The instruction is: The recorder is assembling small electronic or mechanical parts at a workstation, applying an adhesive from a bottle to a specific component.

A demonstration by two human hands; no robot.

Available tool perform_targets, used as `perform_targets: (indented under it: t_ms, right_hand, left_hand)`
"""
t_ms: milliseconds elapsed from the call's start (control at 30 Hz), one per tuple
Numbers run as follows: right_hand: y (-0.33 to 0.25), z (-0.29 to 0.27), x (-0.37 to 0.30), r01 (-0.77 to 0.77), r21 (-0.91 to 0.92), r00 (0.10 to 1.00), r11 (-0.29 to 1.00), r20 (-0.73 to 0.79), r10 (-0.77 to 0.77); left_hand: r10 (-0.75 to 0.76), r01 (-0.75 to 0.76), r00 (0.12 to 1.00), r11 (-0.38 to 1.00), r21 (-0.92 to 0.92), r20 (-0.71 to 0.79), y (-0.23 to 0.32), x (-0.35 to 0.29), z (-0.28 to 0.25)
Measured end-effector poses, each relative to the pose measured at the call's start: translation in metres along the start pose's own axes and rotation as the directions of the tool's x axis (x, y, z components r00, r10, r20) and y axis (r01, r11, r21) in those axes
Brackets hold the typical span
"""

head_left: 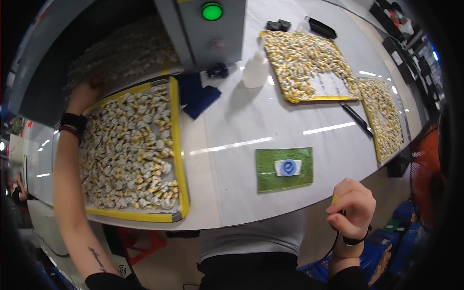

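My left hand [86, 94] reaches into the dark opening of a grey machine [220, 43], where shadow hides its fingers. Under that forearm lies a yellow-edged tray [178, 154] full of small white and yellow pieces [130, 150]. More such pieces [130, 53] show dimly inside the machine. My right hand [355, 205] is closed in a pinch beyond the table's front edge, at the right. Between its thumb and finger a small yellow bit [335, 199] sticks out; its kind is unclear. Nearest to it on the table is a green mat [284, 182] with a blue disc [288, 167] on a white patch.
A white bottle [256, 71] stands by dark blue cloths [200, 99]. Further right are a filled yellow-edged tray [309, 63], another tray of pieces [384, 116] and a black knife-like tool [356, 119]. A green lamp [211, 11] glows on the machine. An orange fan [427, 169] stands at right.
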State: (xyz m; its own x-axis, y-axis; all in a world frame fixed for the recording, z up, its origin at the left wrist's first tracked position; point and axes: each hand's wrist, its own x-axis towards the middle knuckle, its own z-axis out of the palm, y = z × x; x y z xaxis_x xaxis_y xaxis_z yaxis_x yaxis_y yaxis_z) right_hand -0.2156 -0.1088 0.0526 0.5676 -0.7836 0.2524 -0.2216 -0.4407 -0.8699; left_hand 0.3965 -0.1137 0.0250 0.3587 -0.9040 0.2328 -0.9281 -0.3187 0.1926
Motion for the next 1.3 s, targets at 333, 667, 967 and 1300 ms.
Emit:
perform_targets:
  t_ms: [333, 667, 967, 1300]
  right_hand:
    - [0.013, -0.067, 0.103, 0.127, -0.690, 0.992, 0.713, 0.092, -0.087]
    - [0.085, -0.043, 0.194, 0.174, -0.593, 0.925, 0.786, 0.373, 0.077]
    - [0.091, -0.033, 0.183, 0.296, -0.661, 0.933, 0.689, 0.356, -0.059]
    - [0.095, -0.035, 0.179, 0.362, -0.693, 0.922, 0.623, 0.363, -0.132]
  left_hand:
    - [0.194, -0.075, 0.966, 0.839, -0.538, 0.168, 0.189, -0.126, -0.094]
    - [0.740, 0.221, 0.641, 0.079, -0.972, 0.206, 0.297, -0.228, -0.031]
    - [0.668, 0.681, 0.643, -0.277, -0.677, 0.374, 0.300, -0.269, 0.022]
    - [0.533, 0.645, 0.750, -0.459, -0.611, 0.392, 0.302, -0.272, 0.021]
